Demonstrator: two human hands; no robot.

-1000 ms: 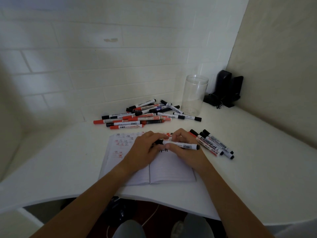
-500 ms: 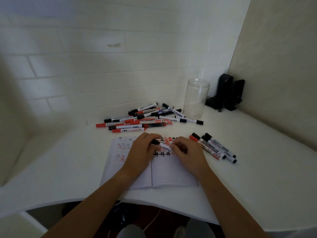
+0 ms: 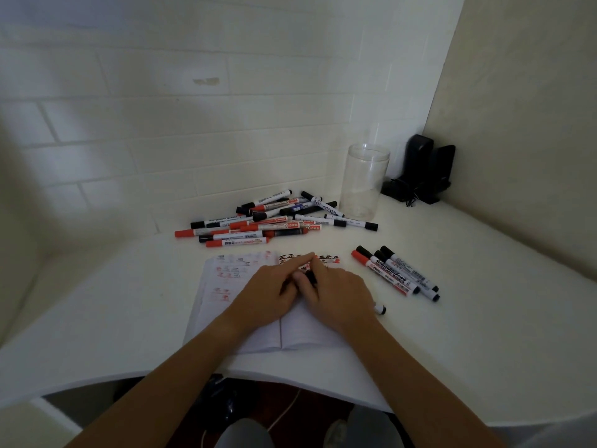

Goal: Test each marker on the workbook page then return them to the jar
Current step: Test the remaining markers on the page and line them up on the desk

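Now both hands [image 3: 310, 286] grip the marker [image 3: 380, 308], swung back over the workbook [image 3: 226, 295].

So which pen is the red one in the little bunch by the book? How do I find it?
Start at the open workbook on the white table, then look just right of it at the small group of four markers lying side by side. The red marker is the leftmost, nearest the book, and its cap is red; the other three are black-capped.

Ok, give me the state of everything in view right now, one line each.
jar: upright, open-topped, no markers inside.
workbook: lying open, red and black marks on its pages.
marker: in right hand, over the page.
left hand: resting on the workbook.
marker pile: lying loose, capped.
four markers: side by side, capped.
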